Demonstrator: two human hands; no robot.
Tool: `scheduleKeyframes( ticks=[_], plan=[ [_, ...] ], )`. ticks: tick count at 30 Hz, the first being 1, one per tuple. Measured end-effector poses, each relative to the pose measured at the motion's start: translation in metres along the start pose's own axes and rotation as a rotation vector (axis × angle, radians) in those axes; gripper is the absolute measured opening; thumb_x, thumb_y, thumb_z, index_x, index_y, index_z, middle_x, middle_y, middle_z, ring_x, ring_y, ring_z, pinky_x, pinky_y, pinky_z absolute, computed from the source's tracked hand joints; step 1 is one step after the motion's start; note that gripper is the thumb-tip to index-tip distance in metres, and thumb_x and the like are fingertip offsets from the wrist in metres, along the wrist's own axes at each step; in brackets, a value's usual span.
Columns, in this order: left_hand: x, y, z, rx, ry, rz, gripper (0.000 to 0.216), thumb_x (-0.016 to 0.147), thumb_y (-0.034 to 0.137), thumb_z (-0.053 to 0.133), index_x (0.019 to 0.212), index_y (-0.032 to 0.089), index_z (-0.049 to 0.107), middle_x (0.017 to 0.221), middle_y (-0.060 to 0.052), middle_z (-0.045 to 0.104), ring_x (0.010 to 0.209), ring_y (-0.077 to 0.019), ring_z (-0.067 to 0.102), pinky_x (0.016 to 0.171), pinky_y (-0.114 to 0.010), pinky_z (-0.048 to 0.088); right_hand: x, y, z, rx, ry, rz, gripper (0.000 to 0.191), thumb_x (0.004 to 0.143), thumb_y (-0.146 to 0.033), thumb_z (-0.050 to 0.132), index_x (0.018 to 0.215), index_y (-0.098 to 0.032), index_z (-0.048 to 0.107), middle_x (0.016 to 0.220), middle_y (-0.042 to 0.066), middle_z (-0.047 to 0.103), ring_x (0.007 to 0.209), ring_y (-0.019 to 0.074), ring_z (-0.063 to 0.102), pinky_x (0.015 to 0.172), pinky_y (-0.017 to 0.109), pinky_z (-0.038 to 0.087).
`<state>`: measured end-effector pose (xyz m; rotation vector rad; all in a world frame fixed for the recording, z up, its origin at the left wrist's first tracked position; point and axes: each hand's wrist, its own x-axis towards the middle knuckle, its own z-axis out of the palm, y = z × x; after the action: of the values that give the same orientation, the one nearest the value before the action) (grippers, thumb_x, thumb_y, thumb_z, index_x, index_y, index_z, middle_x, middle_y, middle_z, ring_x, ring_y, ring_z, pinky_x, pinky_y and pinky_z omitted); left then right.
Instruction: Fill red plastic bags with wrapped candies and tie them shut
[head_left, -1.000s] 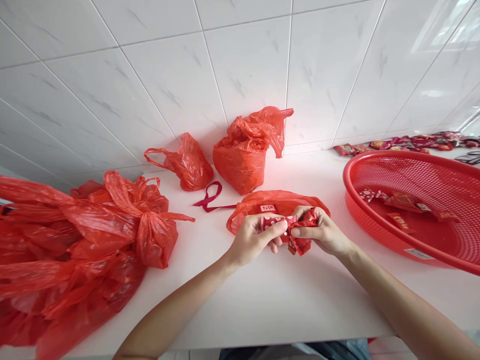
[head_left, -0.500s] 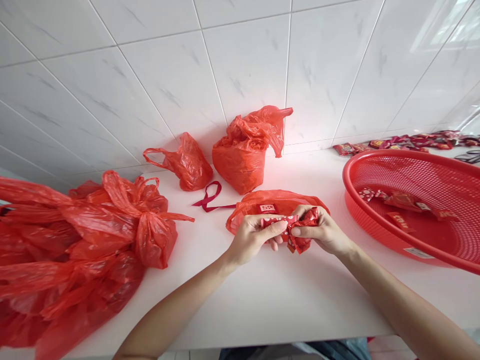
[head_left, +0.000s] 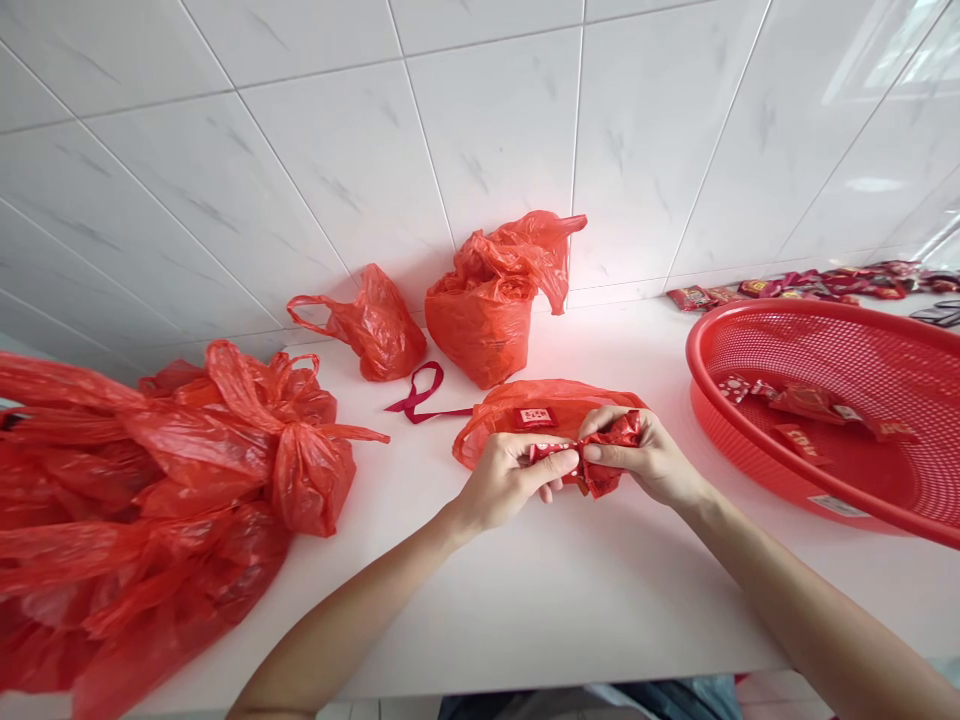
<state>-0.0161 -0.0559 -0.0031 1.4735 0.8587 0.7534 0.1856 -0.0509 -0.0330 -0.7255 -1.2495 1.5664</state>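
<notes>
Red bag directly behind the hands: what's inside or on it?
On or in the bag, one red packet with a white panel shows. The left hand, right hand and held packets cover much of its near side; anything behind them is hidden.

We see two bare hands, the left hand (head_left: 504, 482) and the right hand (head_left: 666, 465), both slim, with slender fingers and smooth backs. The wrists are bare and narrow, and so far as the frame goes the left forearm (head_left: 375, 590) and the right forearm (head_left: 799, 605) are bare too, each broadening toward the elbow. At the bottom we find a strip of cloth (head_left: 697, 698): near-black on the left, a pale streak midway, dull blue-grey with soft folds on the right, probably our clothing, though cut off too soon to tell which garment.
</notes>
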Motion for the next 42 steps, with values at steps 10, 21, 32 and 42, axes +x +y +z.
scheduleKeyframes(
  ticks=[10,21,32,42],
  plan=[
    [0.001,-0.005,0.002,-0.056,0.009,0.013,0.035,0.088,0.042,0.067,0.068,0.014,0.065,0.065,-0.001,0.058,0.061,-0.011,0.055,0.056,-0.023,0.052,0.001,0.0,0.003,0.011,0.06,-0.025,0.021,0.07,-0.028,0.088,0.068,-0.015,0.071,0.067,0.001,0.068,0.057,0.0144,0.064,0.05,0.026,0.054],
    [0.001,-0.008,0.005,-0.158,0.068,-0.001,0.042,0.086,0.052,0.068,0.072,0.013,0.07,0.064,-0.002,0.063,0.058,-0.0121,0.059,0.056,-0.025,0.054,0.001,-0.004,0.009,0.096,0.064,-0.028,0.022,0.068,-0.026,0.088,0.067,-0.016,0.069,0.064,0.0,0.069,0.053,0.0143,0.064,0.048,0.026,0.054],
    [0.003,-0.004,0.005,-0.251,0.05,-0.056,0.052,0.084,0.061,0.065,0.066,0.013,0.067,0.059,-0.005,0.066,0.05,-0.0146,0.062,0.056,-0.029,0.053,0.0,-0.003,0.01,0.157,0.079,0.034,0.026,0.068,-0.029,0.089,0.067,-0.016,0.066,0.06,-0.001,0.068,0.05,0.0127,0.062,0.047,0.025,0.05],
    [0.004,-0.004,0.004,-0.28,0.014,-0.093,0.054,0.085,0.063,0.063,0.067,0.012,0.066,0.061,-0.007,0.067,0.049,-0.0139,0.06,0.055,-0.029,0.053,0.0,-0.003,0.01,0.187,0.101,0.066,0.025,0.067,-0.029,0.089,0.067,-0.017,0.067,0.06,-0.001,0.068,0.051,0.0135,0.063,0.048,0.026,0.051]
  ],
)
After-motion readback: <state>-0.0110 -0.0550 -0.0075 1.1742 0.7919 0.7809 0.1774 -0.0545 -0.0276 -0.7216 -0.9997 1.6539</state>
